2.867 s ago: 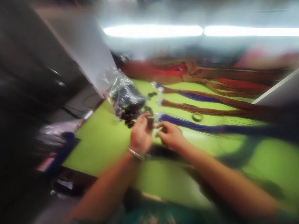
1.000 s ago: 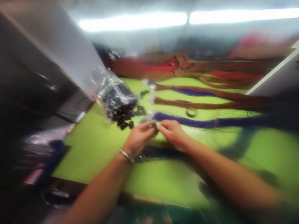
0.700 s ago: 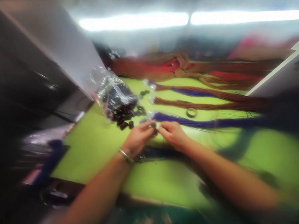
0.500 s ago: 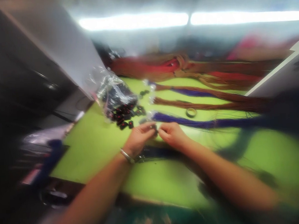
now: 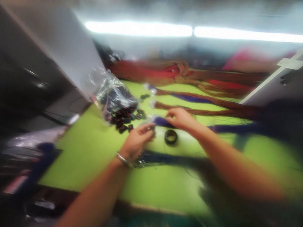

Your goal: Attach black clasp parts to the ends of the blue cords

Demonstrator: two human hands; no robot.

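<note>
My left hand (image 5: 138, 139), with a bracelet at its wrist, pinches a small dark connector (image 5: 152, 127) between thumb and fingertips. To its right, my right hand (image 5: 181, 118) is over a bundle of blue wires (image 5: 161, 121), thumb and forefinger pressed together. Whether a wire is between those fingertips cannot be made out. Just below the right hand lies a black tape roll (image 5: 171, 137). Nearer to me, a dark blue wire bundle (image 5: 166, 156) has its metal-tipped ends beside my left wrist.
A clear plastic bag (image 5: 114, 91) spills black connectors with red parts (image 5: 123, 118) onto the green table (image 5: 79, 147). Brown wire bundles (image 5: 212, 112) and red and brown wires (image 5: 149, 71) lie farther back. A white panel (image 5: 274, 80) stands at right.
My right hand has moved away from the left, up and rightward to the blue wires. The left still pinches the connector. The black tape roll between the hands has come into view.
</note>
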